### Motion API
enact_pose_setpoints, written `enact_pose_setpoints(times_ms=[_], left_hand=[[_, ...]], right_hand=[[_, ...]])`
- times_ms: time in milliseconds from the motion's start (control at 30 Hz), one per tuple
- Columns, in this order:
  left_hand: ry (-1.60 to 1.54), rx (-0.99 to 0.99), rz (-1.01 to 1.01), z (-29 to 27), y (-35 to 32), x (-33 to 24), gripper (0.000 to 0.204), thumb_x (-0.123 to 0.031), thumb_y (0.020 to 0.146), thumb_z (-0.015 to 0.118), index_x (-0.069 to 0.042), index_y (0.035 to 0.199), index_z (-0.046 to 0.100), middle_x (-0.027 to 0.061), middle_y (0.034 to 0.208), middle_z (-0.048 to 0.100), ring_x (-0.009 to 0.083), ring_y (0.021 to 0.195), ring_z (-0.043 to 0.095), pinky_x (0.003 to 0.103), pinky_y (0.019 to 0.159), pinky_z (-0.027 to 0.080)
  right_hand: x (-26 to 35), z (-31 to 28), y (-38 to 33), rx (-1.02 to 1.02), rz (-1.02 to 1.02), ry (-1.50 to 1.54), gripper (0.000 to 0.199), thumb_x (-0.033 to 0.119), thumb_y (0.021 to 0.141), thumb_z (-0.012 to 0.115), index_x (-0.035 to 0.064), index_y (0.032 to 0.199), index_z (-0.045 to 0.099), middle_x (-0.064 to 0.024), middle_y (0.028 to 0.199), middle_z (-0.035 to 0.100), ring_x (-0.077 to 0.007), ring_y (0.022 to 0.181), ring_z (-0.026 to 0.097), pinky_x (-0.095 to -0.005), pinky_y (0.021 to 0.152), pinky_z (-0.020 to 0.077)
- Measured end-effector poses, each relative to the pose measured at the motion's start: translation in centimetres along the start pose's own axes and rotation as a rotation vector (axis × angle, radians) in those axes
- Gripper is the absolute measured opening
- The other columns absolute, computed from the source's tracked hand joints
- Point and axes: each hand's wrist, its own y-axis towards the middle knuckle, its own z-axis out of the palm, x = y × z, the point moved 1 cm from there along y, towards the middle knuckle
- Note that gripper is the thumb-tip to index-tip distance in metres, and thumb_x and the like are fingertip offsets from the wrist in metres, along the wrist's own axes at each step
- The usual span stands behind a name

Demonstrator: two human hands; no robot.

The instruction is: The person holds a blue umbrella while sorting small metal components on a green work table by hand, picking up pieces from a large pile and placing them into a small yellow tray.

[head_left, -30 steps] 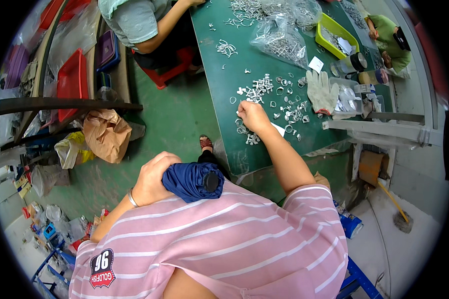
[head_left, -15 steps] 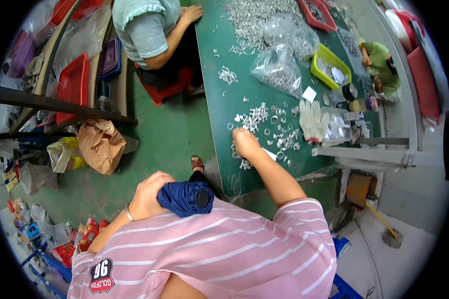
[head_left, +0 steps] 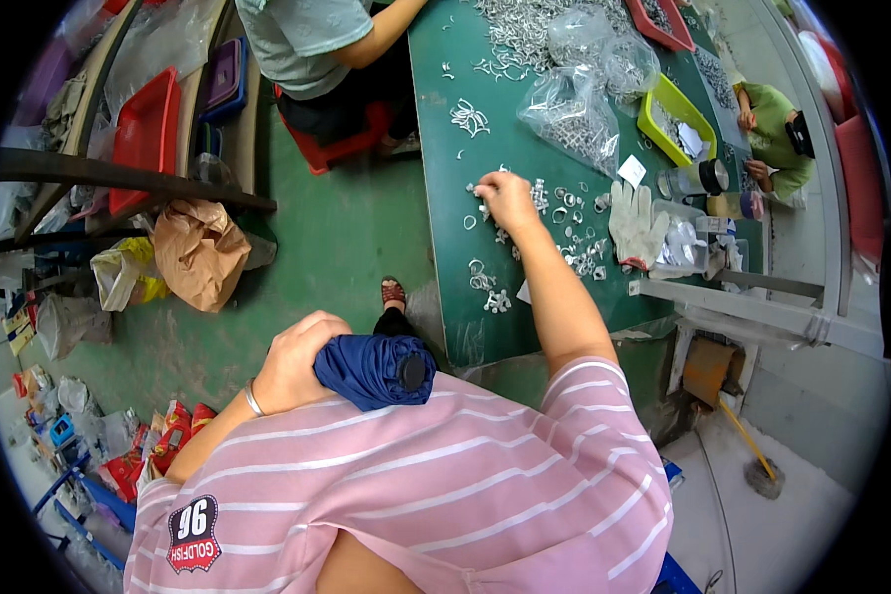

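My left hand (head_left: 295, 361) is wrapped round a folded navy umbrella (head_left: 366, 371), held against the front of my striped shirt. My right hand (head_left: 508, 202) reaches over the green table (head_left: 455, 267) with thumb and fingertips pinched together. Small silvery bits show at those fingertips, too small to make out. Around this hand lie loose silvery rings (head_left: 575, 247) and little metal pieces, partly hidden under the palm. A single ring (head_left: 469, 223) lies near the table's left edge, and a small cluster of metal pieces (head_left: 497, 301) sits closer to me.
Farther back are a pile of metal pieces (head_left: 515, 35), a filled clear bag (head_left: 574, 119), a yellow-green basket (head_left: 703, 129) and a white glove (head_left: 636, 226). A seated person (head_left: 302, 45) is at the far left, another (head_left: 777, 124) at the right. Shelving (head_left: 139, 178) stands left.
My right hand has moved away from me across the table, from the near cluster to the far side of the rings. The umbrella stays in my left hand. The view has shifted slightly.
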Motion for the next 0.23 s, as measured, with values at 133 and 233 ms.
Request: enact_pose_setpoints(times_ms=[133, 233], left_hand=[[-0.006, 0.026, 0.018, 0.3, 0.2, 0.4, 0.038, -0.013, 0.058, 0.075, -0.007, 0.091, 0.056, 0.0113, 0.091, 0.058, 0.0303, 0.082, 0.059, 0.034, 0.071, 0.049], [-0.008, 0.023, 0.098, 0.1, 1.9, 1.0, 0.037, -0.012, 0.059, 0.074, -0.007, 0.092, 0.057, 0.0116, 0.091, 0.058, 0.0304, 0.083, 0.059, 0.034, 0.072, 0.048]], right_hand=[[-0.9, -1.5, -0.7, 0.008, 0.141, -0.029, 0.010, 0.010, 0.072, 0.068, 0.0029, 0.079, 0.067, -0.0174, 0.081, 0.063, -0.0316, 0.078, 0.062, -0.0383, 0.074, 0.0491], [-2.3, -0.7, -0.4, -0.031, -0.003, -0.094, 0.018, 0.017, 0.073, 0.070, 0.0045, 0.086, 0.068, -0.0181, 0.088, 0.065, -0.0305, 0.087, 0.063, -0.0367, 0.083, 0.0475]])
